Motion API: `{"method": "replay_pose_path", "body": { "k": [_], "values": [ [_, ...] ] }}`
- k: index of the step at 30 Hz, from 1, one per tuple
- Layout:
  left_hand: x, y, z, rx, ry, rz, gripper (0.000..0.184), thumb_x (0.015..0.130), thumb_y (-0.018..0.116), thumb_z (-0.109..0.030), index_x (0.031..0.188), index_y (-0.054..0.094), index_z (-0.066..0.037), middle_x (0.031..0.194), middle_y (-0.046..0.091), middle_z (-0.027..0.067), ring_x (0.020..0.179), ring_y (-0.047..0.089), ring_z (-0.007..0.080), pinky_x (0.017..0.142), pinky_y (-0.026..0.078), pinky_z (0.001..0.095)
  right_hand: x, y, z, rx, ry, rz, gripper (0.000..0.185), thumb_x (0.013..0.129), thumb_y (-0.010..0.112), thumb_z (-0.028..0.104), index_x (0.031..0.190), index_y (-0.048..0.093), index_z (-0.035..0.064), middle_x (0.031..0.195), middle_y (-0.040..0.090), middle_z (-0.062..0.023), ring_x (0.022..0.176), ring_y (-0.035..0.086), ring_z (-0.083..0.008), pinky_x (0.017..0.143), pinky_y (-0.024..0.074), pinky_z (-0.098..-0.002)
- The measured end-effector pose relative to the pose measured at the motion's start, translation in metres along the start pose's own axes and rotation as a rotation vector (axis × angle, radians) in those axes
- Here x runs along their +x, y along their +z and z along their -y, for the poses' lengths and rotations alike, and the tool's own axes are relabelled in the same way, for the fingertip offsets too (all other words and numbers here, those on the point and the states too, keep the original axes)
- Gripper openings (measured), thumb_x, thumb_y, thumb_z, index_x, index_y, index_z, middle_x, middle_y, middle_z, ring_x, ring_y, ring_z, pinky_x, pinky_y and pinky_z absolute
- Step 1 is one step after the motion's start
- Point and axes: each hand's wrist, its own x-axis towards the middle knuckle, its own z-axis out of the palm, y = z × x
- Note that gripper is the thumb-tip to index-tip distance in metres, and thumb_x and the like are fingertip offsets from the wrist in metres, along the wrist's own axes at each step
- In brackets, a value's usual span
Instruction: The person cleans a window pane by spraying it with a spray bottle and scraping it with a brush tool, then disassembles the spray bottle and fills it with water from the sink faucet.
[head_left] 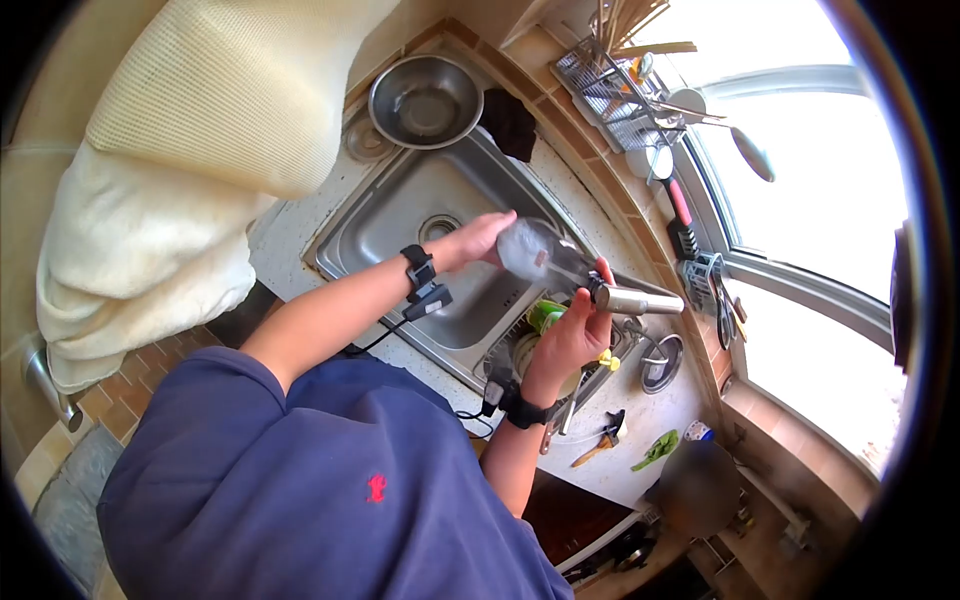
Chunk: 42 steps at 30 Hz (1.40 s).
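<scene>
Over the sink point(385, 215), a clear bottle point(525, 250) lies tilted between my two hands, its round base toward the left. My left hand point(475, 240) is closed around the base end, its fingers partly hidden behind it. My right hand point(575, 340) grips the narrower end, close beside the metal faucet spout point(640, 301). Whether that hand also touches the spout, I cannot tell. Some blur covers the bottle, so its contents are unclear.
A steel bowl point(427, 100) stands at the sink's far corner beside a dark cloth point(508, 125). Below my right hand is a dish rack point(500, 350) with dishes. A brush point(600, 440) and green leaf point(655, 452) lie on the counter. Utensil baskets point(610, 95) line the window.
</scene>
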Motion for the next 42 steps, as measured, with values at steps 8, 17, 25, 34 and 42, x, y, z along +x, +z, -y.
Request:
{"method": "replay_pose_path", "body": {
  "k": [8,17,25,34,42],
  "values": [
    [-0.012,0.011,0.004,0.013,-0.017,-0.063,0.048,0.11,0.033,-0.044,0.141,0.049,-0.011,0.131,0.062,0.0084,0.114,0.066,0.0201,0.093,0.057,0.0432,-0.003,-0.004,0.007,-0.018,0.03,0.017,0.04,0.097,0.065,0.007,0.135,0.059,-0.0057,0.135,0.063,-0.0125,0.124,0.056,-0.0171,0.108,0.0395,-0.0307],
    [-0.019,0.023,0.004,-0.078,-0.061,-0.139,0.043,0.11,0.034,-0.042,0.138,0.049,-0.013,0.134,0.058,0.0057,0.123,0.059,0.0206,0.102,0.051,0.0439,-0.006,-0.002,0.008,-0.015,0.034,0.01,0.038,0.098,0.062,0.005,0.134,0.059,-0.0059,0.137,0.061,-0.0141,0.128,0.055,-0.0204,0.112,0.0375,-0.035],
    [-0.022,0.02,0.001,-0.098,0.09,-0.228,0.041,0.109,0.036,-0.043,0.135,0.049,-0.015,0.131,0.059,0.0054,0.12,0.061,0.0193,0.097,0.053,0.0433,-0.003,0.002,0.005,-0.01,-0.011,0.024,0.039,0.1,0.061,0.009,0.136,0.057,-0.0047,0.138,0.06,-0.0146,0.131,0.053,-0.0224,0.115,0.0346,-0.0364],
    [-0.021,0.018,0.022,-0.085,0.054,-0.229,0.043,0.108,0.037,-0.043,0.136,0.05,-0.013,0.13,0.061,0.0065,0.117,0.063,0.0209,0.094,0.055,0.0437,-0.005,0.006,0.015,0.005,0.044,0.03,0.042,0.098,0.062,0.002,0.137,0.052,-0.0077,0.142,0.057,-0.0159,0.128,0.054,-0.0213,0.111,0.0394,-0.0349],
    [-0.024,0.021,0.022,-0.094,0.062,-0.22,0.045,0.108,0.037,-0.044,0.137,0.049,-0.011,0.131,0.059,0.0078,0.117,0.063,0.0232,0.096,0.055,0.0449,-0.006,0.006,0.012,-0.026,0.004,0.029,0.039,0.1,0.061,0.011,0.137,0.058,-0.0026,0.135,0.062,-0.0121,0.125,0.056,-0.0186,0.109,0.0389,-0.0335]
  ]
}}
